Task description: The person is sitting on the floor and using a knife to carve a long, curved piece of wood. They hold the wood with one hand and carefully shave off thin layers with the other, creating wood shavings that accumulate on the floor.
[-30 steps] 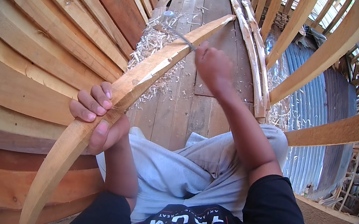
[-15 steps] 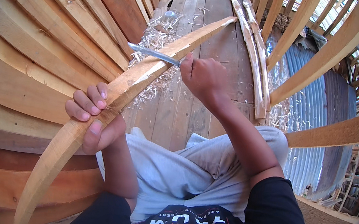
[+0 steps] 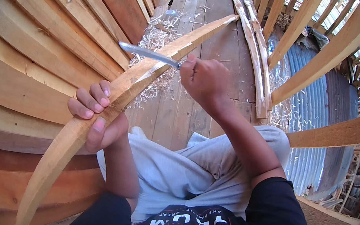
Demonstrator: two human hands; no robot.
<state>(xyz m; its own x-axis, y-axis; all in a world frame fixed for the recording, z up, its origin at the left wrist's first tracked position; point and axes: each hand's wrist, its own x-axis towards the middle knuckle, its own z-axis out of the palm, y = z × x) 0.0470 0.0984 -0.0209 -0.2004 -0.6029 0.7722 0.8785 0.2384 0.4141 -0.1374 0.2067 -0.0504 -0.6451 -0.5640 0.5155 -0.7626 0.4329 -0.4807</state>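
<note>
A curved wooden batten (image 3: 121,90) slants from lower left to top centre, gripped by the left hand (image 3: 112,131). The right hand (image 3: 205,80), fingers clenched, holds a knife (image 3: 149,54), drawn lower since a second ago, apparently mid-shaving.

- Wooden bar (image 3: 123,87): light brown, angular edges, curved in this view; set diagonally, gripped by the left hand (image 3: 97,112).
- Bar ends: tapered end forward and right of the left hand; opposite end behind it.
- Pale strip (image 3: 149,72): on the bar, between the hands.
- Knife (image 3: 149,54): narrow grey blade, extending left from the right hand (image 3: 205,83) across the bar; contact indeterminable.
</note>
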